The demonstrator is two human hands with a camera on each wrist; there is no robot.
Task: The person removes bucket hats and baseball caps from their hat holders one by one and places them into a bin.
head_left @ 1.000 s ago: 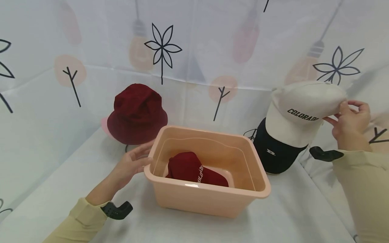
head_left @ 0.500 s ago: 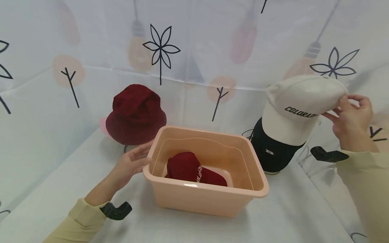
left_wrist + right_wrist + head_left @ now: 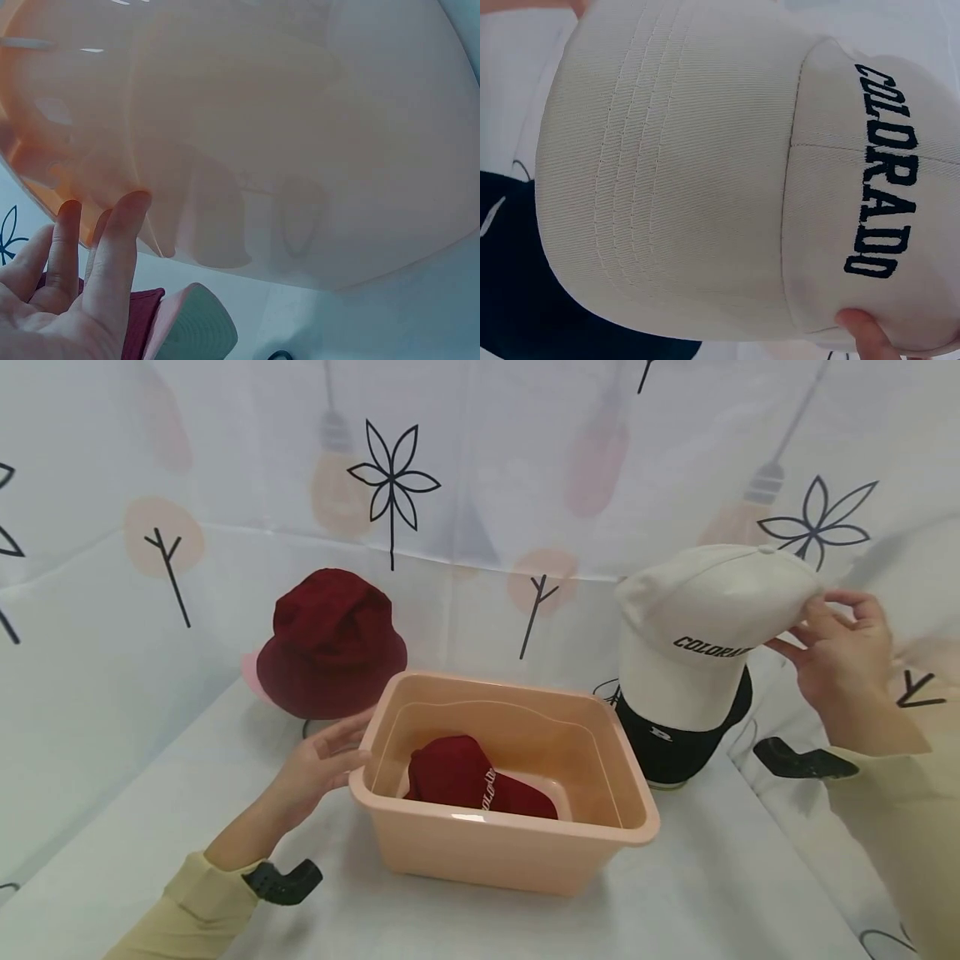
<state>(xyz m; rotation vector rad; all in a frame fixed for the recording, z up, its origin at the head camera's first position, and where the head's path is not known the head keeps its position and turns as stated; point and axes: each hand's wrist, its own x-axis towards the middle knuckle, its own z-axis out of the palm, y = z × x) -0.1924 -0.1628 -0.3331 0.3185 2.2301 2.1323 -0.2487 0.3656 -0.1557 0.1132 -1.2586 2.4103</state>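
Note:
My right hand (image 3: 847, 664) pinches the side of a cream baseball cap (image 3: 675, 668) lettered COLORADO. In the right wrist view, a thumb presses that cap (image 3: 682, 165) near the lettering. Below and partly behind it stands a black cap (image 3: 667, 752), mostly covered from sight. With fairly straight fingers, my left hand (image 3: 318, 768) touches the left side of a peach plastic basin (image 3: 480, 847). The left wrist view shows its fingertips against the outer wall (image 3: 262, 135). Inside the basin lies a dark red baseball cap (image 3: 457, 772) with white lettering.
At the back left sits a dark red bucket hat (image 3: 330, 643), with a pink brim (image 3: 255, 677) showing behind it. A white cloth covers the table (image 3: 315, 927), and a patterned curtain (image 3: 465, 460) hangs behind.
The cream cap has come up slightly and then moved left with my right hand, uncovering more of the black cap's right side. My left hand stays at the basin.

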